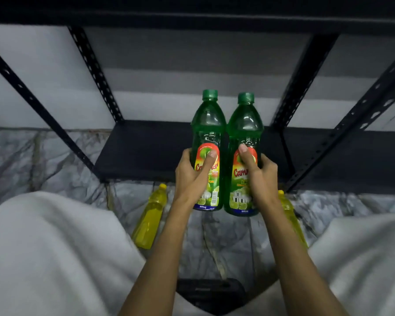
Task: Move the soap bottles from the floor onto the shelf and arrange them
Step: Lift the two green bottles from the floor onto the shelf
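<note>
Gripping one green bottle (207, 156) in each closed hand, left hand (192, 176) and right hand (259, 176), I risk knocking them together and tipping one at the shelf (146, 151) edge.

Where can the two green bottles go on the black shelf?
The black shelf looks bare: a wide patch left of the green bottles, up to the left rear post. Right is tighter, beside the right posts. The floor edge is crowded with yellow bottles.
</note>
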### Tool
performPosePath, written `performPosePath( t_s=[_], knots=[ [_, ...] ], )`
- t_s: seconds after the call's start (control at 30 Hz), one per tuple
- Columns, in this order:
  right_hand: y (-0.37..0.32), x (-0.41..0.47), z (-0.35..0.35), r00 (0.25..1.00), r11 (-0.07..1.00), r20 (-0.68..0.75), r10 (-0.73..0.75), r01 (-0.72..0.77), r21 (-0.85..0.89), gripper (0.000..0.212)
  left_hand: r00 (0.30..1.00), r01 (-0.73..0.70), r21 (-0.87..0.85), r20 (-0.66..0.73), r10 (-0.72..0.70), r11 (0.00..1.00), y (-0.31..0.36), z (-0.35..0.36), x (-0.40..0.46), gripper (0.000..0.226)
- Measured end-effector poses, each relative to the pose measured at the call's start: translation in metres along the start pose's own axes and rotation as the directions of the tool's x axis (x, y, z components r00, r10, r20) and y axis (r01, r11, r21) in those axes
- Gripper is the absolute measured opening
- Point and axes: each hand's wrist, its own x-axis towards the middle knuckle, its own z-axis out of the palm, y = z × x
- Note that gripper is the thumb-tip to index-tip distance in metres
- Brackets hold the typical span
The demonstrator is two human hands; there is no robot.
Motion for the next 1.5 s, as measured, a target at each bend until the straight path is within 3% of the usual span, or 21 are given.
performPosePath(
  t_s=[0.13,0.43,0.67,0.77,0.87,1.0,1.17,1.33,1.5],
  knots=[
    [-0.057,-0.020,-0.013,0.984,0.984,-0.011,-0.176,0.176,0.027,0.039,0.990,-0.137,-0.098,-0.028,0.135,0.986,0.047,-0.004,-0.013,0.045],
    [-0.172,-0.030,-0.019,0.890,0.884,-0.009,-0.455,0.453,0.118,0.040,0.910,-0.415,-0.252,-0.103,0.402,0.874,0.157,-0.014,-0.009,0.045],
    [-0.270,-0.012,-0.004,0.691,0.680,-0.134,-0.710,0.723,0.122,0.044,0.735,-0.673,-0.205,-0.291,0.612,0.710,0.257,-0.027,0.020,0.049],
    [-0.305,0.003,0.005,0.606,0.604,-0.213,-0.767,0.793,0.082,0.046,0.651,-0.747,-0.167,-0.381,0.656,0.644,0.294,-0.026,0.042,0.051],
    [-0.331,0.023,0.011,0.567,0.576,-0.251,-0.785,0.816,0.043,0.046,0.600,-0.786,-0.136,-0.400,0.692,0.603,0.322,-0.025,0.067,0.054],
    [-0.350,0.052,0.016,0.575,0.592,-0.249,-0.780,0.806,0.008,0.051,0.577,-0.799,-0.070,-0.365,0.730,0.597,0.339,-0.022,0.100,0.062],
    [-0.344,0.088,0.018,0.659,0.678,-0.197,-0.726,0.733,-0.048,0.090,0.620,-0.763,0.009,-0.270,0.736,0.646,0.332,-0.011,0.137,0.061],
    [-0.344,0.117,0.013,0.677,0.690,-0.143,-0.722,0.721,-0.068,0.075,0.660,-0.733,0.012,-0.229,0.716,0.680,0.322,-0.001,0.165,0.059],
    [-0.344,0.135,0.011,0.686,0.694,-0.113,-0.719,0.716,-0.071,0.085,0.665,-0.732,0.006,-0.215,0.716,0.681,0.324,0.004,0.180,0.062]
  ],
)
